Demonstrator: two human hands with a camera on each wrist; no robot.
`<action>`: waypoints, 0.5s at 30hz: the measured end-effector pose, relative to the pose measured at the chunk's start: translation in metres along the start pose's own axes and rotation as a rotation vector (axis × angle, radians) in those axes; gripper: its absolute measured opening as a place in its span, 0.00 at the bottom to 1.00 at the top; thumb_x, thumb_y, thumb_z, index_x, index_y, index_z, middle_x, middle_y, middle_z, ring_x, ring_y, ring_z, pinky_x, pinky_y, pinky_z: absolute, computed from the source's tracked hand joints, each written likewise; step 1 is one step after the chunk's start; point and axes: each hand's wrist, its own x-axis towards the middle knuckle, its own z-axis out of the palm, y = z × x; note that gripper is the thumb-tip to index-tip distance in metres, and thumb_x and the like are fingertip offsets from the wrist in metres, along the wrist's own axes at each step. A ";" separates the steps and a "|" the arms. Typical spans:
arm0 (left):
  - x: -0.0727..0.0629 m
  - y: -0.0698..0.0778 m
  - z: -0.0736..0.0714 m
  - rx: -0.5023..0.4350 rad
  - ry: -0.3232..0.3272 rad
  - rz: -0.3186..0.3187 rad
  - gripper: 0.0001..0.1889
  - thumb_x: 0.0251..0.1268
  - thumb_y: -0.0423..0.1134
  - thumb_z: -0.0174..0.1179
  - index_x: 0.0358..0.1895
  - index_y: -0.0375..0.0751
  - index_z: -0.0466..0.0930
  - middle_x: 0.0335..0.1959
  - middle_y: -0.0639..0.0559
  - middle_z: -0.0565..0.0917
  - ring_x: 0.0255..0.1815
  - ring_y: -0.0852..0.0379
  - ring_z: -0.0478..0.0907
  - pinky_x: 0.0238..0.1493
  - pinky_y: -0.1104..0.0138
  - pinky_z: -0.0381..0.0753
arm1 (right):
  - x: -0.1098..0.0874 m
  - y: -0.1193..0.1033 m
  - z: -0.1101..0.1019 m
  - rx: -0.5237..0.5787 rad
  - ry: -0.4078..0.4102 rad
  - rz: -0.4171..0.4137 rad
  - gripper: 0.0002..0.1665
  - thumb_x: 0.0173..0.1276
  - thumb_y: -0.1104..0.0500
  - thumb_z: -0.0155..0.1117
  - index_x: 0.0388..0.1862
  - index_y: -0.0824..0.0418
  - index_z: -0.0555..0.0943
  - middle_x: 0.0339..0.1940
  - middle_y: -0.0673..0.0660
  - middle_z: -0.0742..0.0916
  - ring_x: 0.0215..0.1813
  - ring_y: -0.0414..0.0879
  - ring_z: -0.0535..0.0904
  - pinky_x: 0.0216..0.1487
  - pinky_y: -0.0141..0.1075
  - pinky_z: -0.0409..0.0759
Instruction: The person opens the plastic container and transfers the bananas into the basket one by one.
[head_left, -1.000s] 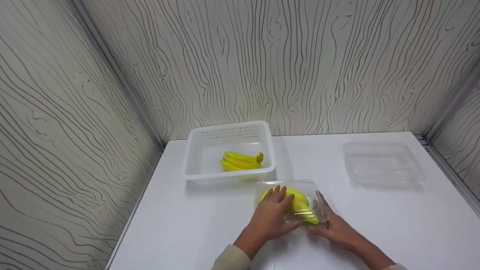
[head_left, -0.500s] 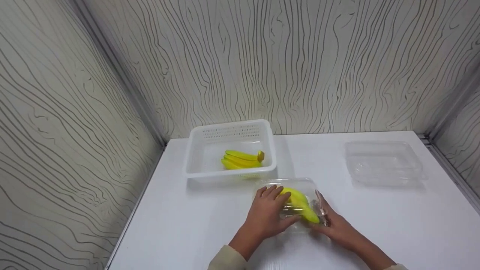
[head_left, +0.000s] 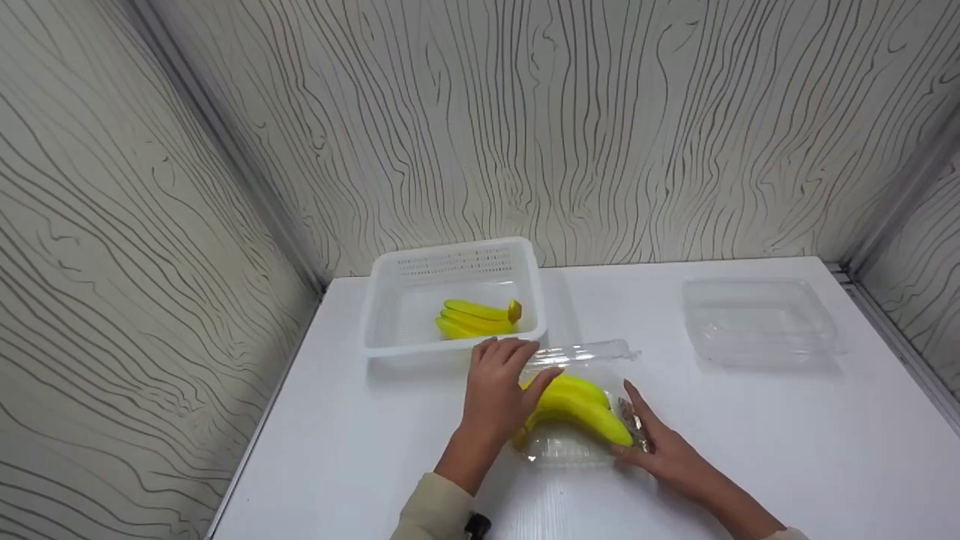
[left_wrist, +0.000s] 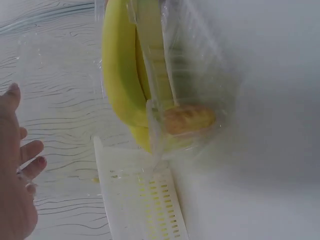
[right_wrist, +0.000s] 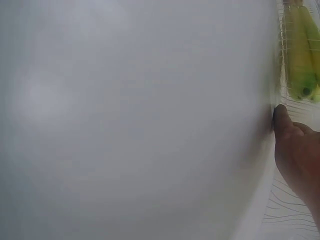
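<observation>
A clear plastic clamshell container (head_left: 566,450) sits before me with its lid (head_left: 581,352) folded back on the far side. Inside lies a bunch of yellow bananas (head_left: 577,409), its brown stem end (left_wrist: 190,118) showing through the plastic in the left wrist view. My left hand (head_left: 495,394) is over the container's left end, fingertips right at the lid with the fingers extended. My right hand (head_left: 667,450) holds the container's right end, thumb at the front corner and fingers along the side. In the right wrist view this hand (right_wrist: 297,150) has its thumb against the container's edge.
Behind the container to the left stands a white perforated basket (head_left: 375,307) with another banana bunch (head_left: 476,319) in it. A second clear plastic container (head_left: 761,322) rests at the back right. Wood-patterned walls enclose the white table (head_left: 337,480).
The lid has swung up and back from the bananas. My left hand has moved left and away from me with it, while the right hand stays at the container's right end.
</observation>
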 end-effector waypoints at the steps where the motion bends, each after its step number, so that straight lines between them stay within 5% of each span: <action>1: 0.001 -0.002 0.000 -0.011 0.013 -0.019 0.24 0.72 0.63 0.66 0.61 0.53 0.87 0.57 0.58 0.89 0.62 0.57 0.83 0.71 0.57 0.80 | 0.000 0.000 0.000 0.000 0.001 -0.006 0.62 0.73 0.34 0.64 0.91 0.40 0.36 0.88 0.68 0.59 0.86 0.76 0.56 0.79 0.77 0.60; 6: 0.003 -0.006 0.002 -0.099 -0.005 -0.162 0.21 0.80 0.52 0.61 0.69 0.54 0.82 0.74 0.50 0.78 0.75 0.49 0.75 0.78 0.53 0.77 | -0.004 0.002 0.002 -0.029 0.016 -0.037 0.61 0.74 0.34 0.63 0.91 0.42 0.37 0.86 0.69 0.64 0.83 0.76 0.65 0.76 0.75 0.68; 10: 0.006 -0.001 0.006 -0.202 -0.129 -0.271 0.24 0.86 0.46 0.52 0.79 0.57 0.71 0.84 0.48 0.65 0.80 0.45 0.72 0.80 0.53 0.75 | -0.011 0.002 0.003 -0.067 0.032 -0.045 0.61 0.75 0.34 0.64 0.91 0.44 0.37 0.85 0.71 0.66 0.78 0.75 0.72 0.73 0.72 0.73; 15: 0.012 0.006 0.008 -0.213 -0.252 -0.260 0.30 0.87 0.49 0.49 0.86 0.59 0.58 0.91 0.50 0.49 0.83 0.43 0.69 0.79 0.52 0.75 | -0.015 0.002 0.005 -0.103 0.030 -0.003 0.63 0.74 0.32 0.63 0.91 0.45 0.36 0.84 0.74 0.65 0.78 0.77 0.71 0.73 0.72 0.73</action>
